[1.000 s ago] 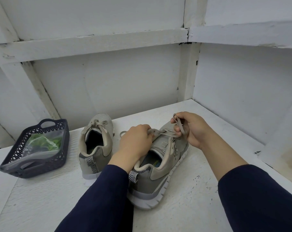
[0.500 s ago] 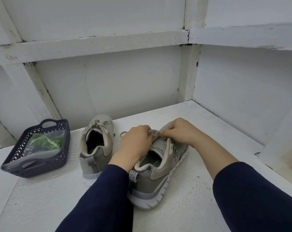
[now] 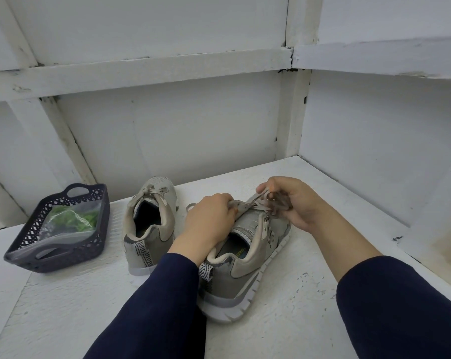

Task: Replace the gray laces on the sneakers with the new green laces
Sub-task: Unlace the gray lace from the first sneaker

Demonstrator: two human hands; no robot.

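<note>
Two gray sneakers stand on the white table (image 3: 64, 320), heels toward me. The right sneaker (image 3: 247, 260) is under both my hands. My left hand (image 3: 209, 224) pinches the gray lace (image 3: 245, 204) at the top of the tongue. My right hand (image 3: 289, 200) grips a loop of the same lace and holds it just above the toe side. The left sneaker (image 3: 149, 224) stands alone with its gray lace still tied. The green laces (image 3: 74, 218) lie in a clear bag inside the dark basket (image 3: 38, 260) at the left.
White wooden walls close the table at the back and on the right. The basket sits near the left edge. Bare tabletop lies in front of the shoes and to the right of the right sneaker.
My right hand has lifted away to the right from the tongue, drawing a loop of gray lace with it. My left hand has kept its hold at the tongue.
</note>
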